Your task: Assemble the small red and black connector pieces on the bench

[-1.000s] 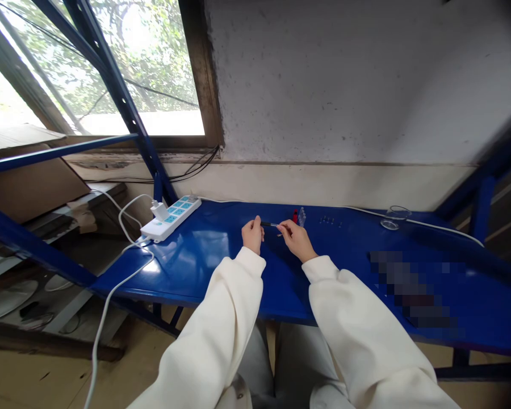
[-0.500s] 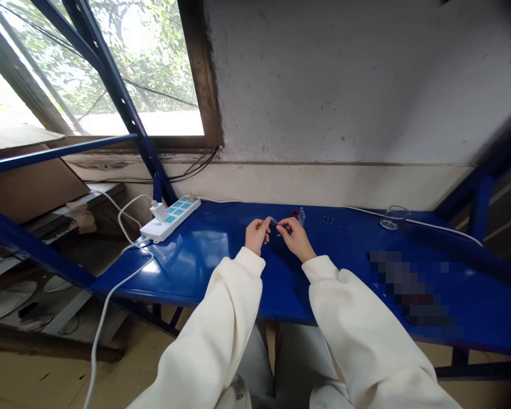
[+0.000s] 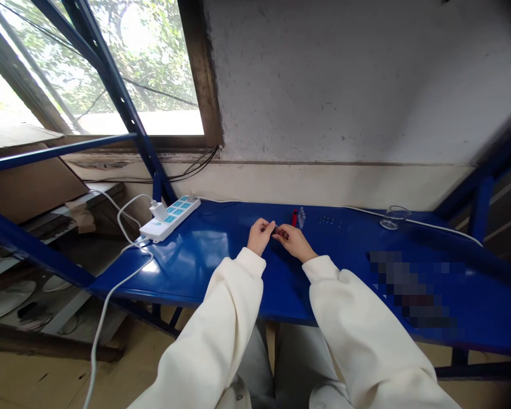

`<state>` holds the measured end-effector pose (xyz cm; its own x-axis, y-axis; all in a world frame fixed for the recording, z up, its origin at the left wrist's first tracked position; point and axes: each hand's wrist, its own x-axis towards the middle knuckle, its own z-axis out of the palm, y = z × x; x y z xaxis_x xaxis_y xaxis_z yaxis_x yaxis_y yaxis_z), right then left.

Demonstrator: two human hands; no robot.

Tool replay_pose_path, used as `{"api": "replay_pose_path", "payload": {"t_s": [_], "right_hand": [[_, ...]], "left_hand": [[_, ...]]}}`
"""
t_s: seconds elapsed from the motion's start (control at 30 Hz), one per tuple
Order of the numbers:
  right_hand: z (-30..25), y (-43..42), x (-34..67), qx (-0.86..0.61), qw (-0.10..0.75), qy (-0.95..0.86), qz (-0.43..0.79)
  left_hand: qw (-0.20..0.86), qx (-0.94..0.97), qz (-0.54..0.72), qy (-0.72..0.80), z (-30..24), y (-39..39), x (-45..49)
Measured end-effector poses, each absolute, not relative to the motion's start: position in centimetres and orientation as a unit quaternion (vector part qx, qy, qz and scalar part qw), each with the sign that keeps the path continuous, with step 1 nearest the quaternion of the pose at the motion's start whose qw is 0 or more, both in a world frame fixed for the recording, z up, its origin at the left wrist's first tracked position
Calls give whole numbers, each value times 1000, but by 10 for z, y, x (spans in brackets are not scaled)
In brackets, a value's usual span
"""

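My left hand (image 3: 260,236) is closed in a pinch, thumb against forefinger, above the blue table. Fingertip to fingertip with it, my right hand (image 3: 293,241) pinches as well. Between them a small, partly see-through piece (image 3: 275,230) shows only a sliver; fingers cover the rest, and its kind cannot be made out. Just behind my right hand a slim red object (image 3: 294,217) lies beside a cluster of clear plastic pieces (image 3: 302,218). Farther right, several tiny parts (image 3: 326,220) lie in a loose row.
A white power strip (image 3: 170,218) with a plugged-in adapter sits at the table's left, its cable hanging over the edge. Toward the back right is a clear glass container (image 3: 395,217). A blurred-out dark object (image 3: 413,289) lies at right. Blue frame posts (image 3: 140,130) rise at both sides.
Both hands have drawn closer together and tilted, covering more of the small piece between them. The red object and clear pieces behind my right hand now show more fully.
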<state>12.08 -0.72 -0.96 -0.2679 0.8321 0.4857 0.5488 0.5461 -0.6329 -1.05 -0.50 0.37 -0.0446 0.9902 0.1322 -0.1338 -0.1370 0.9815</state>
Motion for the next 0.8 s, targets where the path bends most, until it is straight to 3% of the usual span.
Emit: {"api": "replay_pose_path", "payload": {"t_s": [0.33,0.8], "right_hand": [[-8,-7,122,-449,365,-804,136],[2,-13,125,-476,347,-787,184]], "left_hand": [[432,534,556,468,2,-6,-10],[504,534,523,433,0,-5,-10]]}}
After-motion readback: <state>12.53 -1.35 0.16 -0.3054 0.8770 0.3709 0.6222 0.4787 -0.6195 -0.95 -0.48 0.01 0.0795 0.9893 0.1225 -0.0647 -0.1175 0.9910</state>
